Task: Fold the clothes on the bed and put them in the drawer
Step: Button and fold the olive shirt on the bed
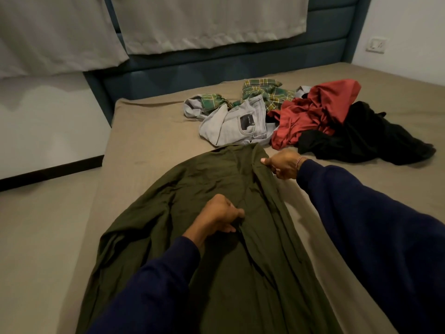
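Note:
An olive green shirt (192, 189) lies spread lengthwise on the tan bed (144, 131), its right side folded over toward the middle. My left hand (219, 216) pinches the folded edge near the shirt's middle. My right hand (281, 166) grips the same fold up by the shoulder, near the collar. Beyond the shirt lies a loose heap: grey jeans (231, 125), a green plaid shirt (265, 92), a red garment (310, 112) and a black garment (366, 138). No drawer is in view.
A dark blue padded headboard (216, 68) stands behind the bed, with pale curtains (192, 22) hanging over it. A white wall with a black skirting runs along the left. A wall socket (376, 44) sits at the upper right.

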`<state>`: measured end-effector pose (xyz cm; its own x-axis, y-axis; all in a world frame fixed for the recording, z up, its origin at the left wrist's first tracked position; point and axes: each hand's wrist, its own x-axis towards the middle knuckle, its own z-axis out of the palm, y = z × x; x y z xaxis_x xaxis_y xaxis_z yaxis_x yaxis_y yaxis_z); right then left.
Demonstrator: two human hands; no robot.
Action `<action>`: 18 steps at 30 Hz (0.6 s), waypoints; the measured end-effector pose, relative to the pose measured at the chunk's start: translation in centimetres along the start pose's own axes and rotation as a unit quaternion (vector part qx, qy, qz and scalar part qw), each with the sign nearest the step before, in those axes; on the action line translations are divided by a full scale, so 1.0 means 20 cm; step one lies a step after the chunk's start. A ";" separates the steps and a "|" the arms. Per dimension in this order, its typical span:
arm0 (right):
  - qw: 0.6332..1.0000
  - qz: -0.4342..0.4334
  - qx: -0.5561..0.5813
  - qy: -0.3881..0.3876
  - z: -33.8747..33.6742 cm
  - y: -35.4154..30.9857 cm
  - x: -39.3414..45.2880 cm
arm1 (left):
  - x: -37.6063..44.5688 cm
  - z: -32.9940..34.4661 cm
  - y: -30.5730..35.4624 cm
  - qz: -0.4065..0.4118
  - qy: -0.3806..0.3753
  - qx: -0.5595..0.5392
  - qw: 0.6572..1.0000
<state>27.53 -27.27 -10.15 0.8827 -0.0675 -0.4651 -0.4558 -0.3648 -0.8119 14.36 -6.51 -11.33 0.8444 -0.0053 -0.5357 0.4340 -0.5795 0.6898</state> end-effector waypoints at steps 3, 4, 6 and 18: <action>0.994 -0.092 0.010 0.058 0.01 -0.02 0.01 | -0.03 -0.08 -0.01 -0.006 -0.019 -0.060 0.998; 0.991 -0.111 0.003 0.074 0.02 -0.02 0.03 | -0.03 -0.12 -0.02 -0.006 -0.025 -0.075 0.997; 0.984 -0.138 -0.021 0.109 0.05 -0.01 0.06 | -0.03 -0.18 -0.06 -0.005 -0.026 -0.096 0.995; 0.955 -0.167 -0.149 0.196 0.26 0.15 0.14 | -0.01 -0.25 -0.28 -0.029 0.015 -0.104 0.994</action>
<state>28.03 -23.70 -15.64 0.9747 -0.2231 0.0172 -0.1406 -0.6707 -0.7282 13.29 0.74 -12.67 0.8240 0.0486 -0.5645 0.5345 -0.3972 0.7460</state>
